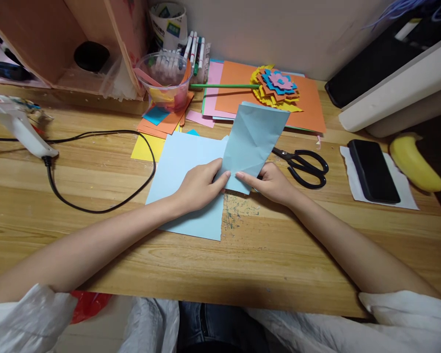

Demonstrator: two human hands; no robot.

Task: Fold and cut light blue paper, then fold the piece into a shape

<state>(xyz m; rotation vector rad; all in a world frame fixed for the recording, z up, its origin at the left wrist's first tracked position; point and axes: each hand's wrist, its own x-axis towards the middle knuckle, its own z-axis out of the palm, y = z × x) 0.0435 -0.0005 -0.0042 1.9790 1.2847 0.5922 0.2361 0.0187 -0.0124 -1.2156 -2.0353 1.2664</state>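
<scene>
A folded, creased piece of light blue paper (255, 142) is held up off the table between both hands. My left hand (202, 186) grips its lower left edge, thumb on the near face and the other fingers partly hidden. At the lower right edge, my right hand (274, 182) pinches it, thumb in front and fingers behind. Below my left hand lies a larger light blue sheet (183, 157) flat on the wooden table. Black-handled scissors (305, 166) rest just beyond my right hand, their blade tips hidden by the folded paper.
A paper flower (277, 86) with a green stem lies on orange sheets (235, 93) at the back. A plastic tub (165, 83) stands near several markers (196, 49). On the left are a glue gun (22, 125) and its looping cord; on the right, a phone (374, 170) and banana (415, 162).
</scene>
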